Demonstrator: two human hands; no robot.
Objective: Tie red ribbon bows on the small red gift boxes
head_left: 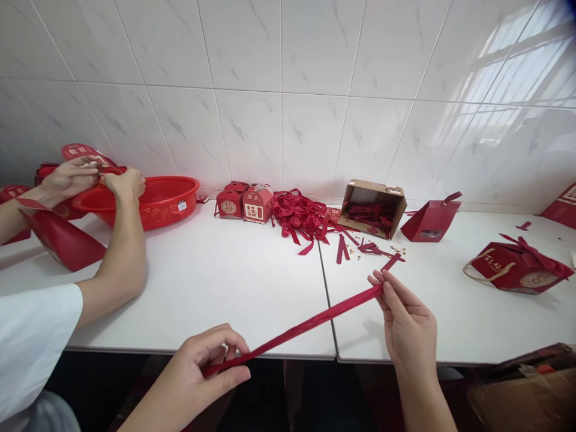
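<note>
We hold one red ribbon (315, 320) with both our hands, and it is stretched between them in a slanting line over the front part of the white table (225, 282). Our left hand (213, 366) is the lower one; its thumb and fingers close around the ribbon, which goes into the palm. Our right hand (407, 318) is higher, and it pinches the ribbon between the thumb and the fingertips. Just beyond these fingertips we see a short red strip, but we cannot tell if it belongs to the same ribbon.

Behind our hands, near the tiled wall (315, 138), there lies a heap of red ribbons (301, 216). On its left stand small red boxes (258, 207), and on its right a cardboard box (398, 210) lies on its side, with dark red strips inside. Some loose strips (342, 249) and small golden pieces are in front of it. Farther to the right are a red bag-shaped box (429, 222) and a red box with a bow (517, 270) and rope handles.

At our left, another person in a white sleeve (36, 342) holds something red above a red basket (168, 219); we cannot tell what exactly.
</note>
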